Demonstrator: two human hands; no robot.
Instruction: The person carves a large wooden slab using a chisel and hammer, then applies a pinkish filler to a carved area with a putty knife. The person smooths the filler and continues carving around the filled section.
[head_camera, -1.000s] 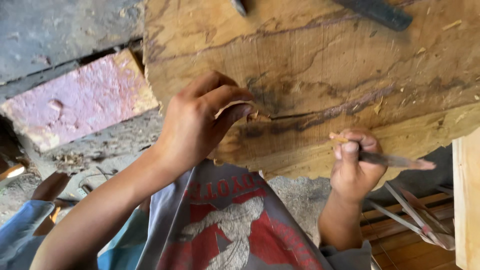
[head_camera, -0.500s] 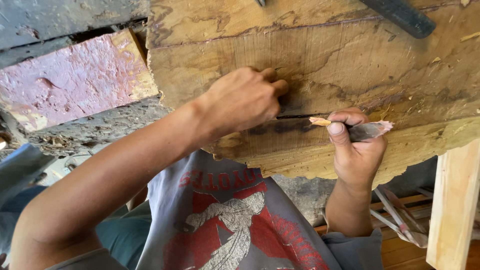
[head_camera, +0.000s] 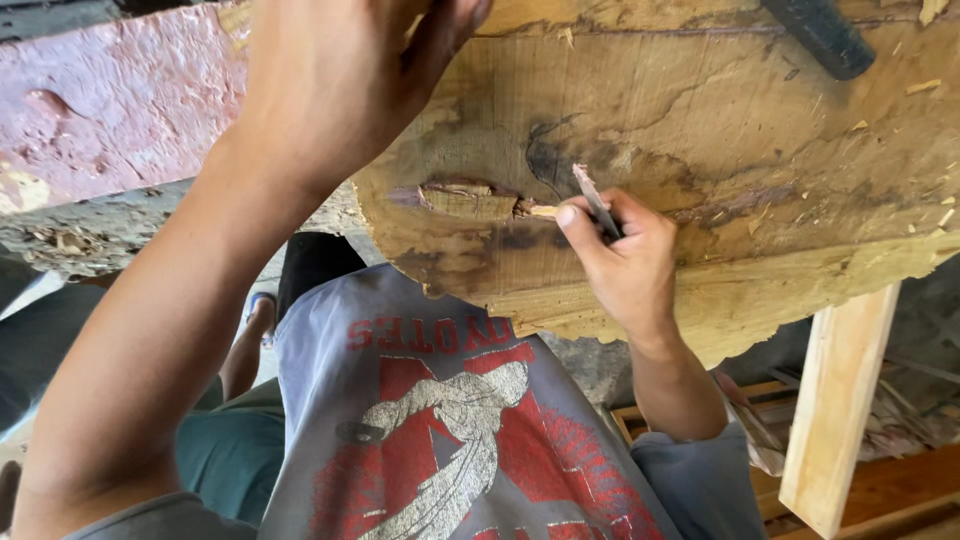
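Wood slab (head_camera: 720, 150) lies flat, notch (head_camera: 468, 198) cut near its edge. Left hand (head_camera: 340, 80) is raised, fingers loosely curled, holding nothing. Chisel (head_camera: 597, 203) is pinched in right hand (head_camera: 625, 265), tip beside notch. Slip risk: blade could skate off grain into thumb.

Slab (head_camera: 760, 150) spans the upper centre and right; notch (head_camera: 468, 198) lies in its face, left of centre. Right hand (head_camera: 625, 265) rests on the slab just right of the notch — chisel (head_camera: 597, 203) in its grip. Left hand (head_camera: 340, 80) is raised above, left of the notch. Block (head_camera: 110, 100) sits left of the slab; post (head_camera: 835, 410) stands below its right edge.
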